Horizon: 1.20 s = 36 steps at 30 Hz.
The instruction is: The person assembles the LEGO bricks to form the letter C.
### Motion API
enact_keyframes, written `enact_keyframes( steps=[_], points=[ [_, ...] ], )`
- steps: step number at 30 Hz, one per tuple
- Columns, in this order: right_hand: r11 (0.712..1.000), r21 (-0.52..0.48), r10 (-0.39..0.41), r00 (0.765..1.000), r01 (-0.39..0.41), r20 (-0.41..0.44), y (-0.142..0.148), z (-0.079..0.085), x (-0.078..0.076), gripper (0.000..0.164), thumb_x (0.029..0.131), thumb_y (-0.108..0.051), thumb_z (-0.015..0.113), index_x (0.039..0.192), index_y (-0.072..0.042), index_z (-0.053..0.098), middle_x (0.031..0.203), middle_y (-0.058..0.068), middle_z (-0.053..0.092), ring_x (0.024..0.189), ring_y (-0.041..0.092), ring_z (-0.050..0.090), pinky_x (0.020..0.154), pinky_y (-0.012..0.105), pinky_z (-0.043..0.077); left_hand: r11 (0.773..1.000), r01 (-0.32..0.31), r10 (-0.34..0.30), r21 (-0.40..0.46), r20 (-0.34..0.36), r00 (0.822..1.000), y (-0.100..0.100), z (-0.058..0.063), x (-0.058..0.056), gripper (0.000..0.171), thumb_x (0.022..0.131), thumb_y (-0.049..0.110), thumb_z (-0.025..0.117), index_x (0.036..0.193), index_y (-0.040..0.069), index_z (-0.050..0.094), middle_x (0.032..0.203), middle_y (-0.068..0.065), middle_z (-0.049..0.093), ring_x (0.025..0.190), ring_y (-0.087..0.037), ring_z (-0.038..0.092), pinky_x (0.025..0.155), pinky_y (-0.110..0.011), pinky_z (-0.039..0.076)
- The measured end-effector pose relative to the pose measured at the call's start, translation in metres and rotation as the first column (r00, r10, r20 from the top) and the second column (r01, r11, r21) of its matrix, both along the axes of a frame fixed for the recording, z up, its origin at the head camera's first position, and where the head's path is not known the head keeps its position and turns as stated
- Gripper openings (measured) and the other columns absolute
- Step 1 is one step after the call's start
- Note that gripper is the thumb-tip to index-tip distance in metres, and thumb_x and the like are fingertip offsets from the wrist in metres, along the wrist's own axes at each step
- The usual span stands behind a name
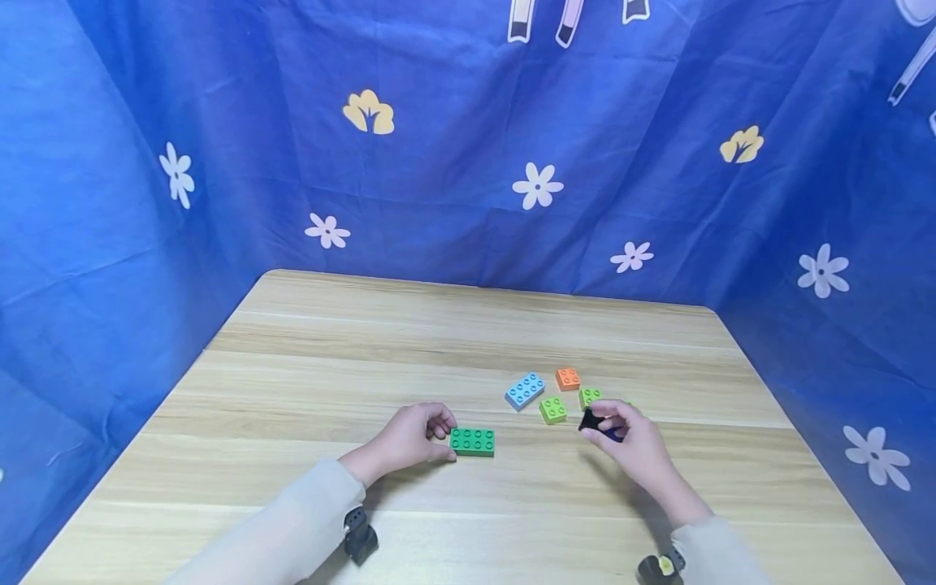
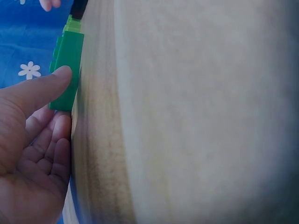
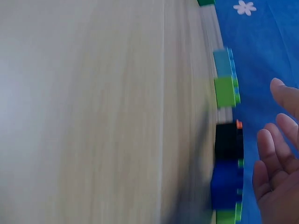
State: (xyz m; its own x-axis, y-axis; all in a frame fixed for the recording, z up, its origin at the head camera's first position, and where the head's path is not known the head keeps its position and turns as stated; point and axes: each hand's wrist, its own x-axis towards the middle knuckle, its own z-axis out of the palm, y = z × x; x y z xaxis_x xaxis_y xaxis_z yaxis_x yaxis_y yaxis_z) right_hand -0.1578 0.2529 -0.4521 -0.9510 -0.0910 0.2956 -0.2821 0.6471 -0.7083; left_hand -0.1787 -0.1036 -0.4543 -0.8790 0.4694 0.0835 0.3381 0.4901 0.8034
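Observation:
My left hand (image 1: 409, 439) holds the left end of a green toy building brick (image 1: 472, 443) on the table, thumb along its near side. The left wrist view shows that thumb on the flat side of the brick, the other fingers curled below. Over on the right, my right hand (image 1: 638, 451) hovers above a black brick (image 1: 587, 420) and a dark blue brick (image 3: 225, 184), partly covering them in the head view. In the right wrist view its relaxed fingers (image 3: 268, 147) stand apart from both bricks, with nothing between them.
Beyond the hands lie a light blue brick (image 1: 525, 391), an orange brick (image 1: 567, 379) and lime green bricks, one (image 1: 553, 410) beside the black brick, another (image 1: 589, 397) just behind it. A blue patterned cloth (image 1: 453, 162) surrounds the wooden table (image 1: 329, 341) at the back and sides.

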Motion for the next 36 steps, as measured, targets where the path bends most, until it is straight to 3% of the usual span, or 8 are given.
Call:
enact_keyframes(
  steps=[4, 13, 27, 36],
  points=[
    [0.998, 0.036, -0.052, 0.998, 0.052, -0.024, 0.016, -0.001, 0.003, 0.040, 0.076, -0.016, 0.081, 0.111, -0.007, 0.065, 0.095, 0.005, 0.068, 0.080, 0.014, 0.062, 0.071, 0.026, 0.052, 1.000, 0.003, -0.003, 0.006, 0.002, 1.000, 0.000, 0.000, 0.000, 0.035, 0.065, 0.008, 0.086, 0.091, 0.006, 0.062, 0.081, 0.001, 0.059, 0.076, -0.016, 0.056, 0.068, -0.024, 0.050],
    [0.983, 0.093, -0.163, 0.985, 0.158, 0.049, 0.038, -0.004, 0.010, 0.045, 0.075, -0.024, 0.082, 0.111, -0.005, 0.063, 0.094, 0.005, 0.066, 0.080, 0.017, 0.061, 0.077, 0.038, 0.050, 1.000, 0.007, -0.007, 0.006, -0.007, 1.000, 0.001, 0.001, 0.001, 0.035, 0.066, 0.007, 0.086, 0.091, 0.005, 0.062, 0.081, 0.001, 0.059, 0.076, -0.016, 0.056, 0.067, -0.024, 0.050],
    [0.970, 0.140, -0.219, 0.965, 0.199, 0.146, 0.042, -0.012, 0.013, 0.055, 0.070, -0.037, 0.084, 0.107, -0.002, 0.062, 0.097, 0.007, 0.067, 0.080, 0.017, 0.060, 0.070, 0.026, 0.051, 1.000, 0.012, -0.012, 0.002, -0.006, 1.000, 0.001, 0.003, 0.000, 0.035, 0.066, 0.008, 0.086, 0.092, 0.005, 0.062, 0.081, 0.001, 0.060, 0.076, -0.016, 0.056, 0.068, -0.024, 0.050],
    [0.960, 0.184, -0.231, 0.968, 0.210, 0.097, 0.043, -0.020, 0.012, 0.041, 0.074, -0.030, 0.082, 0.099, -0.002, 0.064, 0.089, 0.004, 0.066, 0.076, 0.015, 0.059, 0.068, 0.028, 0.051, 1.000, 0.014, -0.014, 0.008, -0.005, 1.000, 0.001, 0.003, 0.000, 0.036, 0.065, 0.007, 0.086, 0.092, 0.003, 0.062, 0.081, -0.001, 0.060, 0.077, -0.018, 0.057, 0.069, -0.026, 0.050]
  ],
)
